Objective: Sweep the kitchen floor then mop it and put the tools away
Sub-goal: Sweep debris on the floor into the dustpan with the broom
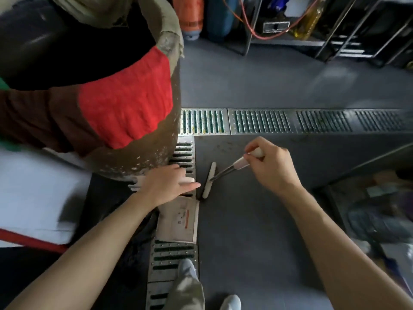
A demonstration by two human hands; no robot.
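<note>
The brush (209,180) stands on the grey floor (257,220), its pale head right beside the edge of the drain grate (174,258) that runs toward the person. The head's long axis lies nearly along that grate edge, tilted a little to the upper right. Its dark handle rises from the head's middle toward the upper right, ending in a pale grip.

The right hand (271,166) is curled round that grip, fingers closed on it. The left hand (166,183) lies with straight fingers over the grate, fingertips pointing right and nearly reaching the brush head; it grasps nothing. Just below it, a flat pale card (178,219) covers part of the grate.

Left of the hands, a large drum (134,157) draped with a red cloth (127,104) crowds the grate. A second grate (290,121) crosses above, meeting the first at a corner. Right of the brush the floor lies open up to a dark cabinet edge (357,173). Metal racks (335,41) stand at the far wall. A shoe (186,268) rests on the near grate.
</note>
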